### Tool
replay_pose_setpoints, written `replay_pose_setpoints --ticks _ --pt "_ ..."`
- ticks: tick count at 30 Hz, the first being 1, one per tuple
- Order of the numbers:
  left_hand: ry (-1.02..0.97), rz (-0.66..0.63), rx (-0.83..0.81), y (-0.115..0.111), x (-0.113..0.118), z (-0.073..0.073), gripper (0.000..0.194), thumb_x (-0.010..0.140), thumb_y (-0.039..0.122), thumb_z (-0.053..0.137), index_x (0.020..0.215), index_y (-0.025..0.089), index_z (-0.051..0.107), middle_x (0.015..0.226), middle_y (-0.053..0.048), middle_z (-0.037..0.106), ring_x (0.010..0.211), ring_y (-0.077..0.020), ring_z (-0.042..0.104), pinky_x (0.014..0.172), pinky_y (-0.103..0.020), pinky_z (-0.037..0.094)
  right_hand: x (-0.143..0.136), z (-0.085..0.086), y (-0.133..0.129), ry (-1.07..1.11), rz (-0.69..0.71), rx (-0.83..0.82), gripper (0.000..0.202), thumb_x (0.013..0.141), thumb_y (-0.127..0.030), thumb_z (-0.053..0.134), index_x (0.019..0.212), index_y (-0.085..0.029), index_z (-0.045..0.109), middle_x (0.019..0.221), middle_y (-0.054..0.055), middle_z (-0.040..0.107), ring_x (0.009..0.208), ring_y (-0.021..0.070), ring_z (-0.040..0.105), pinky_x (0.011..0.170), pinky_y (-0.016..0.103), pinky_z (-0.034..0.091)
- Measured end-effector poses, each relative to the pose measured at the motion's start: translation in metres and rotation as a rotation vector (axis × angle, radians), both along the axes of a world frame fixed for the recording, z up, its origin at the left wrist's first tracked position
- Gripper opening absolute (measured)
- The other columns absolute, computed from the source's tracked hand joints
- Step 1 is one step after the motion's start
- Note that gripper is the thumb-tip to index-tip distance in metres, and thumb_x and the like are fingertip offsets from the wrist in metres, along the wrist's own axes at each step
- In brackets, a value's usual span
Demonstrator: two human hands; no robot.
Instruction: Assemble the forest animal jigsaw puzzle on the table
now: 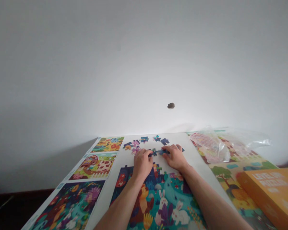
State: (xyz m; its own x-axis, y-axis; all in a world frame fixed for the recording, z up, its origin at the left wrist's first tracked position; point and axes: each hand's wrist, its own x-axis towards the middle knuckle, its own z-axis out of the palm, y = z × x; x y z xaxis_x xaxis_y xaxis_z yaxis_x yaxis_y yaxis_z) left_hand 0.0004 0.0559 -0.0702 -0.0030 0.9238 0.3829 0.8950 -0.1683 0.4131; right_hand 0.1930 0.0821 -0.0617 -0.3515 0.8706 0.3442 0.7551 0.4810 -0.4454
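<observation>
A partly assembled jigsaw puzzle (166, 195) with white rabbits, a brown bear and dark blue night scenery lies in front of me on the white table. Beyond its far edge, my left hand (143, 161) has its curled fingers at a dark puzzle piece (154, 152). Just to the right, my right hand (175, 156) pinches a blue puzzle piece (162, 152) between thumb and fingers. These two pieces lie close together; whether they interlock cannot be made out. More loose pieces, including a pink one (135, 143) and a dark blue one (165, 141), are scattered behind my hands.
Three printed picture sheets, one with a cow (96, 166), line the left side. On the right lie a clear plastic bag (213, 147), another animal picture (228, 179) and an orange puzzle box (271, 188). A white wall (134, 80) with a small hole rises behind the table.
</observation>
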Motion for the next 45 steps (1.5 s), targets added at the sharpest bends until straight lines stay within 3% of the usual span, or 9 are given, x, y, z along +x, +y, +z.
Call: replay_pose_setpoints --ticks 6,11,13,16,21,28,31,35,45 --pt "-0.037 -0.023 0.003 -0.002 -0.003 -0.002 0.021 0.080 0.010 0.060 0.094 0.022 0.070 0.093 -0.004 0.065 0.096 -0.0205 0.058 0.089 -0.033 0.041 0.004 0.004 0.002 0.075 -0.044 0.125 0.027 0.089 -0.022 0.047 0.106 -0.025 0.067 0.106 0.004 0.070 0.100 0.0205 0.058 0.097 0.039 0.029" --pt "-0.054 -0.029 -0.015 -0.002 -0.002 -0.002 0.022 0.080 0.009 0.060 0.093 0.023 0.070 0.095 -0.004 0.064 0.098 -0.0201 0.058 0.089 -0.033 0.041 0.021 0.016 0.001 0.250 -0.325 0.375 0.030 0.088 -0.018 0.039 0.092 -0.019 0.069 0.084 0.006 0.070 0.081 0.0179 0.061 0.080 0.030 0.037" --pt "-0.055 -0.026 -0.019 -0.001 -0.002 -0.002 0.022 0.080 0.009 0.060 0.093 0.023 0.071 0.095 -0.004 0.064 0.098 -0.0201 0.058 0.090 -0.033 0.041 0.032 0.023 -0.001 0.327 -0.453 0.448 0.030 0.087 -0.021 0.040 0.089 -0.018 0.069 0.067 0.003 0.065 0.065 0.0163 0.058 0.068 0.027 0.038" --pt "-0.049 -0.022 -0.020 -0.001 -0.002 -0.002 0.021 0.080 0.010 0.060 0.093 0.022 0.071 0.094 -0.004 0.064 0.097 -0.0203 0.058 0.089 -0.034 0.041 0.046 0.029 -0.004 0.393 -0.494 0.463 0.029 0.086 -0.023 0.041 0.086 -0.017 0.069 0.051 -0.002 0.053 0.050 0.0142 0.051 0.058 0.025 0.036" --pt "-0.043 -0.039 0.003 -0.002 -0.003 0.000 0.020 0.080 0.011 0.060 0.091 0.023 0.070 0.093 -0.004 0.064 0.096 -0.0203 0.058 0.088 -0.033 0.042 0.058 0.026 0.000 0.355 -0.507 0.371 0.031 0.083 -0.024 0.041 0.085 -0.018 0.071 0.055 0.001 0.059 0.056 0.0164 0.056 0.059 0.025 0.037" --pt "-0.042 -0.048 0.002 -0.002 -0.004 -0.001 0.018 0.082 0.013 0.058 0.091 0.023 0.070 0.091 -0.003 0.064 0.095 -0.0197 0.059 0.087 -0.033 0.042 0.058 0.020 0.009 0.162 -0.702 0.057 0.032 0.081 -0.022 0.043 0.093 -0.023 0.072 0.074 0.005 0.071 0.074 0.0211 0.065 0.071 0.029 0.041" --pt "-0.042 -0.049 -0.002 -0.002 -0.004 -0.001 0.019 0.082 0.013 0.057 0.091 0.023 0.070 0.092 -0.003 0.064 0.095 -0.0197 0.059 0.087 -0.033 0.042 0.054 0.018 0.010 0.024 -0.722 -0.080 0.031 0.082 -0.032 0.052 0.104 -0.023 0.070 0.087 0.007 0.071 0.086 0.0236 0.066 0.077 0.031 0.043" --pt "-0.041 -0.046 -0.009 -0.002 -0.004 -0.001 0.025 0.080 0.007 0.055 0.092 0.023 0.070 0.093 -0.003 0.064 0.096 -0.0192 0.059 0.088 -0.033 0.042 0.049 0.009 0.011 -0.131 -0.710 -0.209 0.050 0.075 -0.057 0.062 0.110 -0.022 0.068 0.108 0.013 0.066 0.096 0.0272 0.064 0.079 0.033 0.046" --pt "-0.029 -0.024 -0.003 0.000 -0.008 -0.004 0.035 0.075 0.001 0.053 0.096 0.024 0.070 0.096 -0.004 0.065 0.098 -0.0209 0.058 0.090 -0.034 0.044 0.042 0.006 0.011 -0.204 -0.659 -0.246 0.045 0.077 -0.055 0.061 0.104 -0.019 0.068 0.105 0.015 0.064 0.096 0.0277 0.064 0.077 0.034 0.047"
